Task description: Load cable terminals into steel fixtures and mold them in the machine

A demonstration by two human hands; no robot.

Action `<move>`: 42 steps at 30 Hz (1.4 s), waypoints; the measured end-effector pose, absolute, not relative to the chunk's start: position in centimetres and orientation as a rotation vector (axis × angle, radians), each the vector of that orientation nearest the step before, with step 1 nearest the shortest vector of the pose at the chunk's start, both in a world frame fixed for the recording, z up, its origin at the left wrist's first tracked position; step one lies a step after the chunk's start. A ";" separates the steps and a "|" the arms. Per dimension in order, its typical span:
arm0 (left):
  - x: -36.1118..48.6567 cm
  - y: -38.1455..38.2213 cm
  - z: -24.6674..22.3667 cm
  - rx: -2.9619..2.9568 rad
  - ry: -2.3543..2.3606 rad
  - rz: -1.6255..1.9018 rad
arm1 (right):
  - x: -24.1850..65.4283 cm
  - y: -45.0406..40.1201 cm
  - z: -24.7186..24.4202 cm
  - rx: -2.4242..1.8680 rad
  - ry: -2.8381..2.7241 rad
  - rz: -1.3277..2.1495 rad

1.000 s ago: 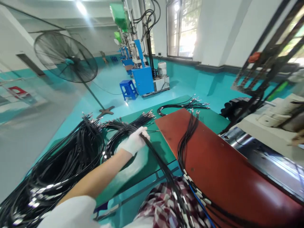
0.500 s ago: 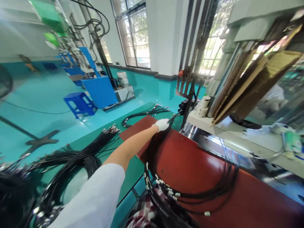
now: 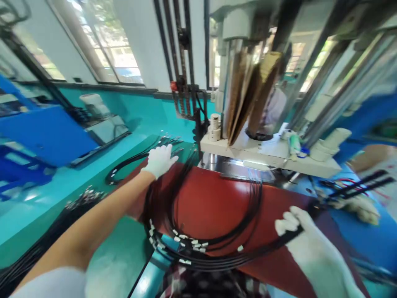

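My left hand point(image 3: 159, 160), in a white glove, is over the far left of the red-brown board point(image 3: 214, 203) with its fingers spread. Under it, a bundle of black cables point(image 3: 149, 203) bends toward me. My right hand point(image 3: 297, 231), also gloved, is closed around the black cables point(image 3: 263, 250) at the board's right side. The cables loop along the near edge, with small white tags point(image 3: 185, 261) on them. A second cable group point(image 3: 217, 241) curves across the board. Motion blur hides the cable ends.
Behind the board stands a press with a pale plate point(image 3: 269, 156) and upright columns. More cables lie on the green surface at left, including a bundle point(image 3: 77, 211). A blue machine point(image 3: 46, 132) is farther left. At right, another person's gloved hand point(image 3: 361, 209) appears, blurred.
The view has swung right. My left hand, earlier closed at the cables' far end, now has its fingers spread. My right hand has come into view holding cables.
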State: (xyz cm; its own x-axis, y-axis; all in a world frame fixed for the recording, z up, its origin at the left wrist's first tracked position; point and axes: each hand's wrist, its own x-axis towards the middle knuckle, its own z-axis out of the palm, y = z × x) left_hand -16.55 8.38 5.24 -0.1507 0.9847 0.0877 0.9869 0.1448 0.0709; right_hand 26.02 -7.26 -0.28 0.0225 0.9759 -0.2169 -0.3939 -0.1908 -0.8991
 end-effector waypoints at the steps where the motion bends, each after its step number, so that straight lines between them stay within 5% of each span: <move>1: -14.2 6.9 4.4 -2.206 -2.158 -0.340 | 25.3 -7.1 -0.4 -1.081 -0.687 1.451; 6: -2.8 0.7 3.8 -3.306 -1.499 -1.080 | 21.7 -8.0 0.9 -0.867 -0.734 1.786; 12: 6.7 3.5 4.4 -3.849 -1.165 -1.917 | 21.1 -9.4 1.0 -0.874 -0.951 1.935; 19: 7.9 4.9 2.7 -4.184 -0.868 -1.360 | 20.4 -7.8 -1.0 -0.902 -0.411 1.699; 23: 5.3 6.6 1.6 -3.465 -1.537 -0.943 | 20.3 -7.2 -0.9 -0.912 -0.253 1.650; 28: 4.1 9.1 -0.5 -2.834 -1.515 -0.088 | 20.1 -6.9 -0.8 -0.920 -0.257 1.658; 42: -1.0 6.2 -0.1 -2.619 -1.777 0.243 | 21.9 -7.0 -1.5 -0.640 -0.004 1.876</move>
State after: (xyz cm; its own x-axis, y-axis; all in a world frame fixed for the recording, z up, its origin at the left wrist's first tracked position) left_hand -1.05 6.22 -0.06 0.3618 0.9210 -0.1445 0.9259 -0.3730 -0.0592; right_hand 21.91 -7.04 -1.45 -0.2540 0.8683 -0.4261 -0.8664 -0.4000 -0.2989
